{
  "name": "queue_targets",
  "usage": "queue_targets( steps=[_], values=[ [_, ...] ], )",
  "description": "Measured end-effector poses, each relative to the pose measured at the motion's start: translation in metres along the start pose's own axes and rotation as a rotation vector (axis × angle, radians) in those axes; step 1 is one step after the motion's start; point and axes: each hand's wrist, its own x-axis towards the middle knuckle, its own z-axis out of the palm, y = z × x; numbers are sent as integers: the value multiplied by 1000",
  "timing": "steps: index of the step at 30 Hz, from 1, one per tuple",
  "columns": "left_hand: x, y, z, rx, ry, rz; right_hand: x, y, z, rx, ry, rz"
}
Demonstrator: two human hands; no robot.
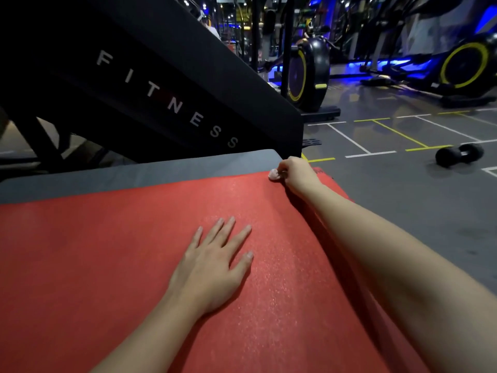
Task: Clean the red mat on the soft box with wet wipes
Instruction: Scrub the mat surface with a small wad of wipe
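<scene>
While the red mat [107,265] covers nearly the whole top of the grey soft box [134,170], leaving only a strip along the box's far edge bare, its textured surface glistens in a damp band running toward the far right corner. Left hand [212,265] lies flat and released near the mat's middle, palm down, fingers spread. Right hand [295,172], arm stretched out along the mat's right edge, is clenched on a small crumpled wet wipe [274,174] pressed at the mat's far right corner.
</scene>
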Motion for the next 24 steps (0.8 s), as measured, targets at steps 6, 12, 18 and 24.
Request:
queue_targets(
  steps=[6,12,18,24],
  values=[
    [2,-2,1,12,8,4,1,11,-6,-98,-84,-82],
    [4,-2,-1,10,-10,14,29,15,-1,-74,-40,-58],
    [3,-1,-2,27,-20,2,33,30,-17,-135,-156,-62],
    [5,-2,2,12,-3,1,-1,50,-53,-181,-253,-214]
  ],
)
